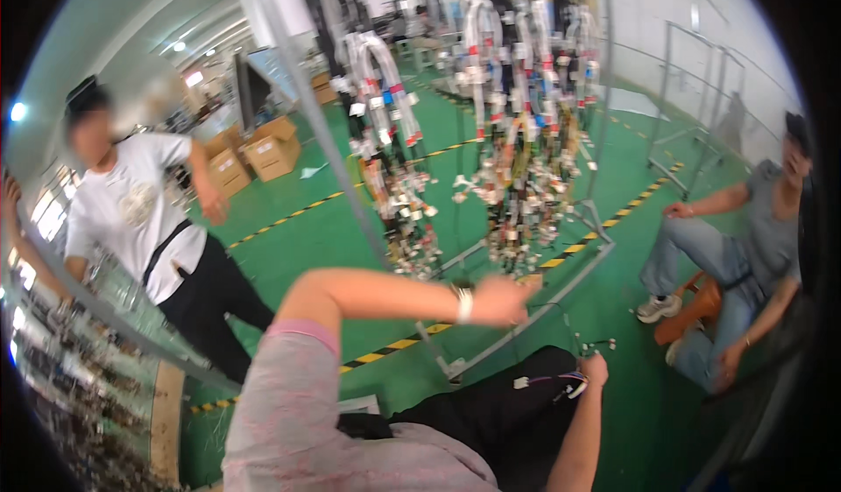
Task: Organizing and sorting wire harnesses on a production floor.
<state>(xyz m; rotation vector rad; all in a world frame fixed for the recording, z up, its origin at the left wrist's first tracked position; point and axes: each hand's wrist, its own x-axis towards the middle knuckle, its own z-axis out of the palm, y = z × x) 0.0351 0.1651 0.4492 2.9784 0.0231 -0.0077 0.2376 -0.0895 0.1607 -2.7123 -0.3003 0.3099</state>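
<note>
My left hand (504, 300), with a watch on the wrist, reaches across to the right with its fingers curled, just below the hanging wire harnesses (517, 168). A thin dark wire (561, 321) runs from it down to my right hand (596, 369). That hand is closed on a small bundle of wires with white connectors (547, 382), held over my dark trousers (491, 413).
A metal rack frame (526, 317) stands on the green floor with yellow-black tape lines (385, 347). A person in a white T-shirt (140, 220) stands at the left. Another person in grey (745, 255) sits on an orange stool (692, 308) at the right. Cardboard boxes (272, 150) lie behind.
</note>
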